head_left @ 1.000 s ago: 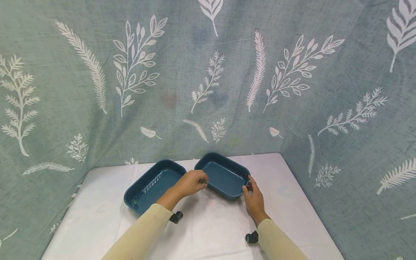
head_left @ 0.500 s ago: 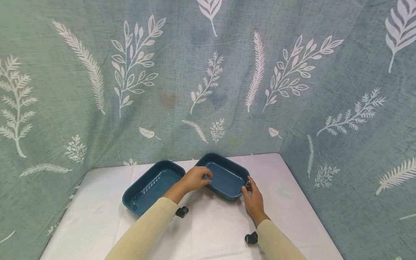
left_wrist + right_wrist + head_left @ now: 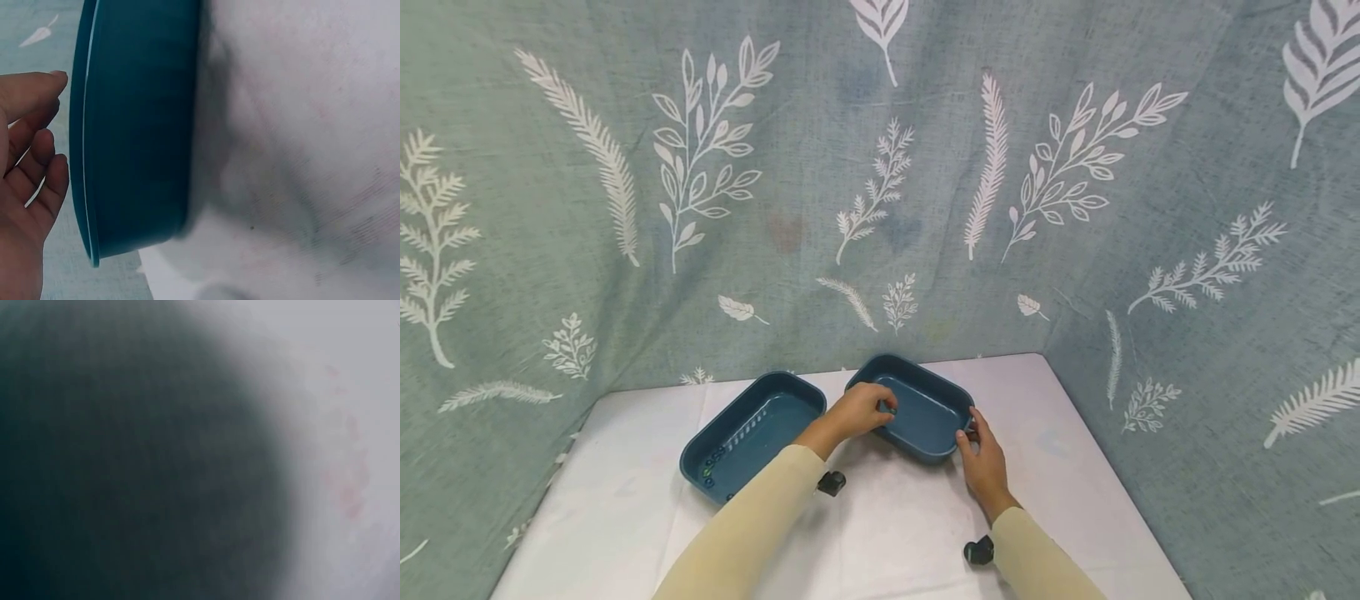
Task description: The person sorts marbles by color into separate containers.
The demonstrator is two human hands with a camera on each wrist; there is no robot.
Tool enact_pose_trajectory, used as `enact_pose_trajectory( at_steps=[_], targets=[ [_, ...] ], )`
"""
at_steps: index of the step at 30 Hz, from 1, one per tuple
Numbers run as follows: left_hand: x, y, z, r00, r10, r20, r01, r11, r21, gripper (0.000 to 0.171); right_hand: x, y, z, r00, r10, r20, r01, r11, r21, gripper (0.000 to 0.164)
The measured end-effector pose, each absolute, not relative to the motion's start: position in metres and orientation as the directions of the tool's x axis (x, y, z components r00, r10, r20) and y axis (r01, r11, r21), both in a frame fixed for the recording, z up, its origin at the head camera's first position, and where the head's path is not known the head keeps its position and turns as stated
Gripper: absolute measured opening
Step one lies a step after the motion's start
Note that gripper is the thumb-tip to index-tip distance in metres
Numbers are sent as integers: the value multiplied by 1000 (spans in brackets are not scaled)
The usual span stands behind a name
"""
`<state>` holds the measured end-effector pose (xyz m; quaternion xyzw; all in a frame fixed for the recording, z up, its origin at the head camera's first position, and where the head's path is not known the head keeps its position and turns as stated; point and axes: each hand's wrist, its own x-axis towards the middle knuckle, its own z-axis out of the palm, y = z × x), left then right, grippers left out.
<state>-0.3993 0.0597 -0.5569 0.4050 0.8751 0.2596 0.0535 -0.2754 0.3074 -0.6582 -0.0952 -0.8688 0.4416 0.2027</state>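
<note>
In the head view my left hand [image 3: 855, 410] is over the near left rim of the right blue tray [image 3: 922, 454]. Its thumb and fingertips pinch a small dark green, marble-like piece [image 3: 892, 410]. The left wrist view has the left hand's bent fingers [image 3: 57, 178] beside the tray's rim, with the piece hidden. My right hand [image 3: 987, 462] grips the right end of that tray, fingers at the rim and thumb on the near side. Several small round dark pieces [image 3: 710, 472], one of them greener, lie at the near left end of the left blue tray [image 3: 700, 437].
Both trays stand on a white cloth-covered table [image 3: 902, 533], close together near its back edge. A leaf-patterned grey-green curtain [image 3: 805, 208] rises behind and at the sides. The right wrist view is mostly a blurred dark surface.
My left hand has moved right from the gap between the trays to over the right tray, carrying the small piece. My right hand keeps its hold on the tray's end.
</note>
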Motion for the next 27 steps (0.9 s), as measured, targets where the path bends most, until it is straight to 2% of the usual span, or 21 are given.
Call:
enact_pose_trajectory(
  at_steps=[10,27],
  targets=[
    [-416,71,-561,-636,770,52,687,534,494,22,-275,306,-656,-906,354,234,14,576,-817,56],
    [-429,87,-578,-662,749,12,650,567,506,18,-276,308,-658,-909,346,234,21,596,-803,57]
  ],
)
